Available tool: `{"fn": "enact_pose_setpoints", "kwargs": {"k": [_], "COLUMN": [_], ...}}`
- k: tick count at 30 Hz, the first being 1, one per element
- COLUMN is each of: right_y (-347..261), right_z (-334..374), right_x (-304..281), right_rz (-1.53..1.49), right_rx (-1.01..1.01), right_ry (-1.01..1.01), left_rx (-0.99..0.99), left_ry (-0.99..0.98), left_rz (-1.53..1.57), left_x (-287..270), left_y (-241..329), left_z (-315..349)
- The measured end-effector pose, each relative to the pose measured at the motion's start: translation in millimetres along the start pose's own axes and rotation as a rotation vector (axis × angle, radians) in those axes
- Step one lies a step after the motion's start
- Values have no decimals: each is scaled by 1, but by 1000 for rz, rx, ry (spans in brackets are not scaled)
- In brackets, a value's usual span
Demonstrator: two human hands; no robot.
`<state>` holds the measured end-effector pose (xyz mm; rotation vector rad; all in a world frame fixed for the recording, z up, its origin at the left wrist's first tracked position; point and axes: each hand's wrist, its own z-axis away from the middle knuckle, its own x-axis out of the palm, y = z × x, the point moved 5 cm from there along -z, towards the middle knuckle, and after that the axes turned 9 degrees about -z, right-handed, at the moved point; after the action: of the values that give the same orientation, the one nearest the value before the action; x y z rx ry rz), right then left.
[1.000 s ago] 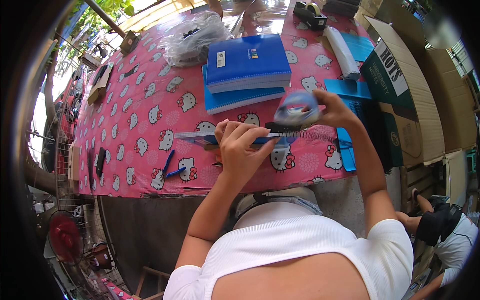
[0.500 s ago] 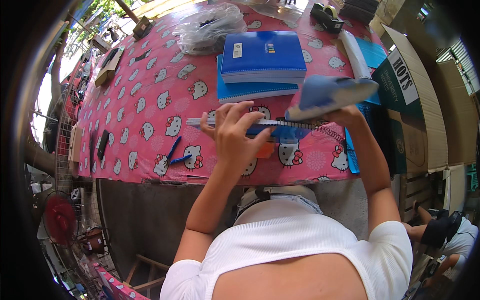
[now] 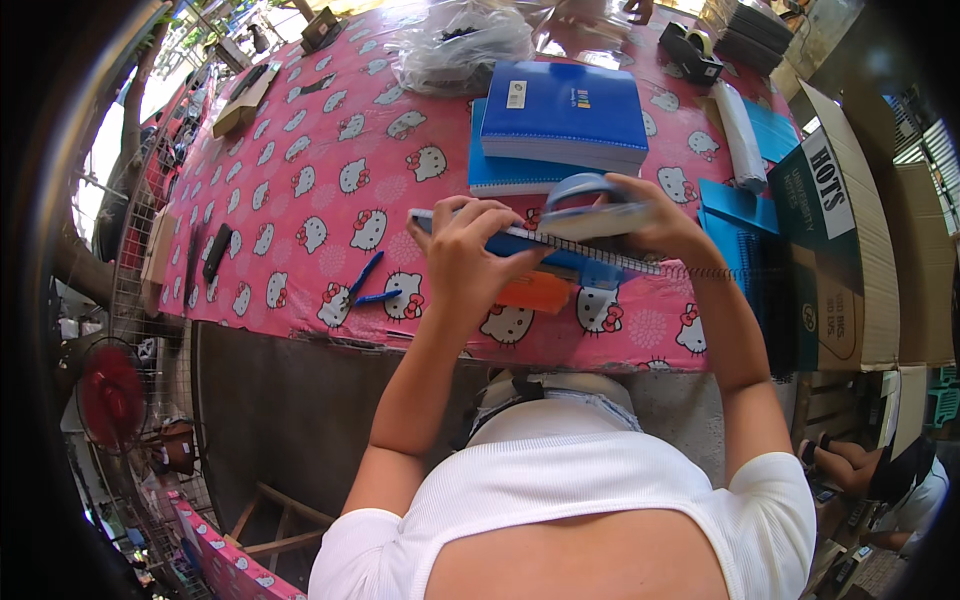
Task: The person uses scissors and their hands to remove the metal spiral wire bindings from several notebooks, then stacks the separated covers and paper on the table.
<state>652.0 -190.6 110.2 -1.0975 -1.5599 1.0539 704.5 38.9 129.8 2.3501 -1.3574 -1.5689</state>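
My left hand is closed around a blue notebook, held on edge above the table with its punched edge up and its right end tipped down. A dark spiral coil runs along part of that edge and trails past it to the right. In my right hand is a blue slipper with a pale sole, blurred by motion. It is over the notebook's punched edge, by the coil; whether they touch I cannot tell. Below the notebook an orange object lies on the tablecloth, partly hidden.
Behind my hands stand stacked blue notebooks. Blue pens and a black cutter-like tool lie to the left. A clear plastic bag and a tape dispenser sit at the back. An open carton stands right, beside blue covers.
The slipper has turned and shifted, its loop now showing. The notebook's right end has tipped lower. The coil's loose end, curved down before, now stretches out to the right. The whole view has shifted slightly.
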Motion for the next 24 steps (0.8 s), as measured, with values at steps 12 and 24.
{"fn": "enact_pose_setpoints", "kwargs": {"k": [12,24], "right_y": [21,27], "right_z": [-43,-78], "right_x": [2,38], "right_rz": [288,-36], "right_rx": [-187,183], "right_ry": [20,-14], "left_rx": [20,-219], "left_ry": [207,106], "left_rz": [-43,311], "left_x": [-21,-14], "left_y": [-26,-73], "left_z": [-4,6]}}
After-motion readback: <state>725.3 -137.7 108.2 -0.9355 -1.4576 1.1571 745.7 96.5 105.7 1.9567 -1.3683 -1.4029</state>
